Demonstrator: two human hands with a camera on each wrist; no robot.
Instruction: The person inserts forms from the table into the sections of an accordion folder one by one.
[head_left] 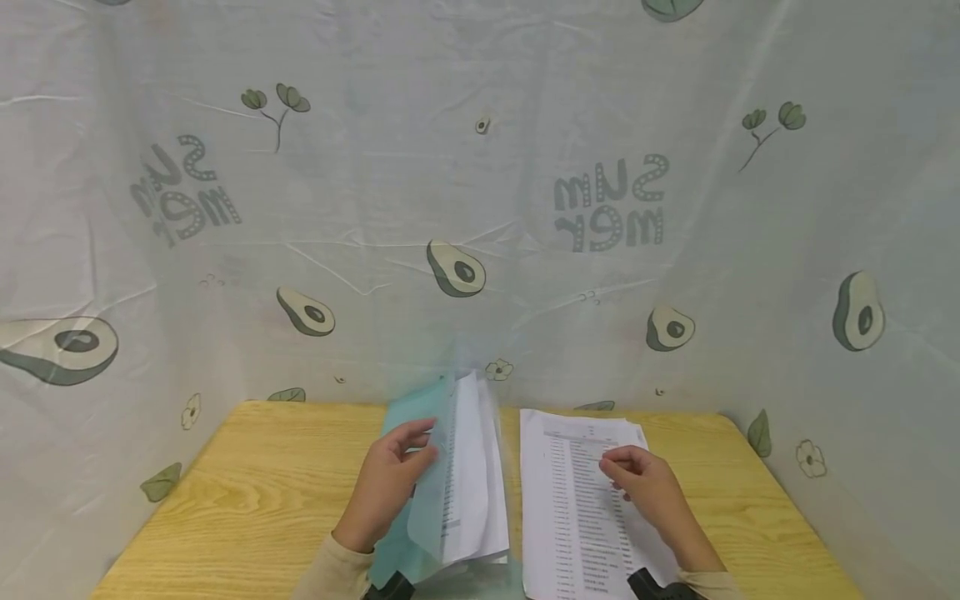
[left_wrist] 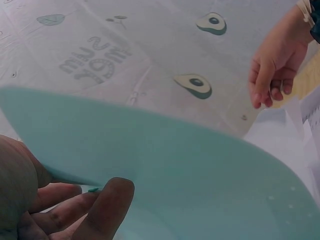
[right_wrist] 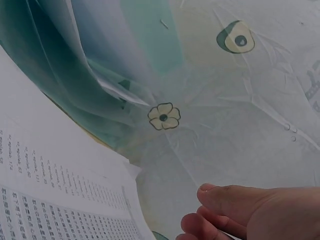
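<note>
A teal folder [head_left: 408, 408] stands partly spread on the table, its translucent cover raised and white printed sheets [head_left: 472, 467] fanned inside. My left hand [head_left: 393, 475] holds the raised cover from the left side. In the left wrist view, one fingertip lies over the teal cover [left_wrist: 165, 150] while the other fingers curl below its edge. To the right of the folder lies a stack of printed papers [head_left: 570, 500] with columns of text. Over the right part of this stack hovers my right hand [head_left: 648, 487], fingers loosely curled with nothing held.
The wooden table [head_left: 262, 483] extends to both sides of the folder and papers. A pale curtain [head_left: 510, 167] printed with avocados and lettering hangs behind the table and along its sides. The folder's top reaches close to the curtain.
</note>
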